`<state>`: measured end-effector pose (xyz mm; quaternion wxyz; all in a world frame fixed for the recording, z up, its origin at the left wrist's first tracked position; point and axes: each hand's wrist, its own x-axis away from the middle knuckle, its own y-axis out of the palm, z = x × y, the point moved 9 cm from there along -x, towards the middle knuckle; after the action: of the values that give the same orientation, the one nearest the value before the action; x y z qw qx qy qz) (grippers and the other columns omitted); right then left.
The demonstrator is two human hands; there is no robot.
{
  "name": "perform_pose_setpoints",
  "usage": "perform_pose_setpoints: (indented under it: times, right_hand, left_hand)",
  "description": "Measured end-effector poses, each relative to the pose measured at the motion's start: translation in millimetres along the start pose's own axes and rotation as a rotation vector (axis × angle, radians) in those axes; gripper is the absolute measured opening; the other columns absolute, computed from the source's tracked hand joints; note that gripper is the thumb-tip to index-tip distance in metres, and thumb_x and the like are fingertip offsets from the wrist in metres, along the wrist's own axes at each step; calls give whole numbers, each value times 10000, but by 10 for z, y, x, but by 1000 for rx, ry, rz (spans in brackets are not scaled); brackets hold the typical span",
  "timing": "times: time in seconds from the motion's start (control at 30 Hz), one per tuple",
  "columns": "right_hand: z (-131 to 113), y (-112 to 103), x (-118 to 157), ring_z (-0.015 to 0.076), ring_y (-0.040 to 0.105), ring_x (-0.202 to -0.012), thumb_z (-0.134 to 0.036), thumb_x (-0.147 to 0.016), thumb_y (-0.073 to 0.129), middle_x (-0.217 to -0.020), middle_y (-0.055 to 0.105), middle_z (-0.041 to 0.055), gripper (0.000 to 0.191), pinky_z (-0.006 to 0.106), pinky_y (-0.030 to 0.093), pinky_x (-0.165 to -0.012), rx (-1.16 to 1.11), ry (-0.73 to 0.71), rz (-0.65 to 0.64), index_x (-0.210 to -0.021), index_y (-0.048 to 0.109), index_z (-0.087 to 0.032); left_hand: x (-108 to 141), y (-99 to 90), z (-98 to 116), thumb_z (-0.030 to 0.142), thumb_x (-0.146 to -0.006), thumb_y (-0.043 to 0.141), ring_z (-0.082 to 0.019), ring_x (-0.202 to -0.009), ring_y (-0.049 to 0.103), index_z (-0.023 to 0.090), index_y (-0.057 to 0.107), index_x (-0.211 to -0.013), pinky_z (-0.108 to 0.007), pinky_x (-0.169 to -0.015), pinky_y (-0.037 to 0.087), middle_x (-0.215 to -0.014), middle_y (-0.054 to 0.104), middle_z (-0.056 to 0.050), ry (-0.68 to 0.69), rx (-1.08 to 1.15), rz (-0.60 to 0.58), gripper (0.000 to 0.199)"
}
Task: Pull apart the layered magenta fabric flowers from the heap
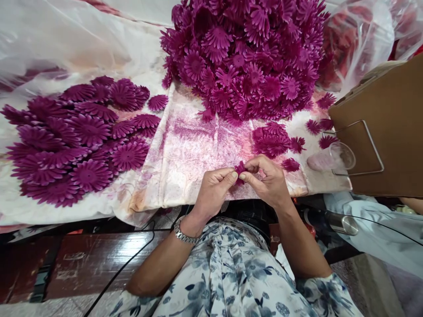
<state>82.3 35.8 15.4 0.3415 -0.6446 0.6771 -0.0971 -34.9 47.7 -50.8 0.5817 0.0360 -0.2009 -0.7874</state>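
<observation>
Fingers (251, 178) pinch a magenta flower (240, 168) between left hand (212, 190) and right hand (271, 181), heaped flowers (244, 75) ahead, box (390, 105) rightward

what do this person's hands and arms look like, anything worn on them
Both hands are ungloved. The left hand has a silver metal link band at its wrist; the right hand has none. The left sleeve and right sleeve are white with a blue-grey floral print, leaving the forearms uncovered.

The left grip (211, 190) and right grip (271, 182) pinch a purple flower (240, 168) over stained cloth (188, 163).
</observation>
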Motion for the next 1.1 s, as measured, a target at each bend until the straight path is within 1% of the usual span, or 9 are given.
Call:
perform_pose_setpoints:
  times: [0.27, 0.43, 0.53, 0.6, 0.67, 0.77, 0.83, 1.0, 1.1]
  right_hand:
    - [-220, 44, 43, 143, 542, -664, -172, -866, 509, -683, 592, 32, 90, 272, 445, -622, 253, -253, 99, -819, 585, -178]
    - [-142, 10, 71, 125, 546, -632, -166, -875, 481, -666, 574, 8, 123, 258, 442, -601, 185, -126, 182, -798, 571, -196]
    - [49, -265, 71, 116, 543, -615, -202, -880, 482, -669, 562, -6, 110, 248, 439, -588, 208, -8, 346, -812, 569, -203]
    - [135, -539, 77, 130, 543, -639, -227, -879, 483, -683, 562, 4, 124, 266, 449, -617, 375, 21, 487, -814, 586, -203]
    - [167, -724, 53, 167, 557, -732, -240, -871, 495, -747, 585, 38, 140, 321, 466, -710, 594, 25, 530, -822, 619, -199]
    - [110, -764, 4, 225, 555, -900, -260, -853, 536, -910, 602, 90, 152, 413, 456, -825, 747, -3, 466, -934, 649, -199]
    - [-13, -638, -10, 214, 563, -899, -272, -838, 575, -942, 601, 91, 183, 386, 474, -798, 644, -70, 394, -998, 636, -205]
    - [-207, -29, -58, 131, 544, -672, -255, -839, 586, -701, 563, 7, 67, 261, 458, -614, 227, -168, 31, -808, 576, -196]
    - [-179, 58, -48, 130, 531, -657, -220, -867, 528, -665, 546, 2, 109, 260, 437, -614, 201, -160, 19, -763, 553, -198]
  left_hand:
    - [8, -23, -121, 395, -730, 678, -106, -580, 437, 147, 580, -590, -243, -582, 378, -591, 487, 18, -33, -1, 32, 302]
    - [12, -2, -56, 356, -688, 725, -87, -554, 408, 135, 587, -562, -222, -545, 354, -550, 473, 26, -27, 107, 54, 289]
    - [17, -18, -28, 376, -627, 765, -73, -523, 385, 128, 564, -519, -207, -507, 345, -517, 443, 33, -58, 194, 97, 337]
    - [18, -32, -31, 395, -587, 785, -75, -517, 402, 130, 555, -514, -208, -502, 374, -517, 442, 34, -83, 226, 120, 358]
    - [13, -29, -51, 403, -577, 788, -84, -529, 428, 133, 554, -522, -227, -530, 430, -532, 447, 33, -112, 248, 120, 362]
    - [-2, -14, -67, 392, -601, 776, -82, -535, 417, 136, 526, -507, -255, -575, 468, -534, 408, 41, -123, 269, 109, 370]
    - [-11, -6, -48, 376, -627, 764, -72, -528, 379, 136, 510, -493, -235, -566, 443, -528, 372, 47, -100, 255, 102, 374]
    - [-7, 12, -5, 349, -695, 722, -67, -530, 325, 136, 502, -493, -204, -527, 338, -526, 355, 45, -32, 159, 66, 366]
    - [-3, 20, -60, 356, -716, 704, -73, -533, 323, 139, 503, -513, -217, -531, 318, -534, 344, 43, -50, 134, 38, 358]
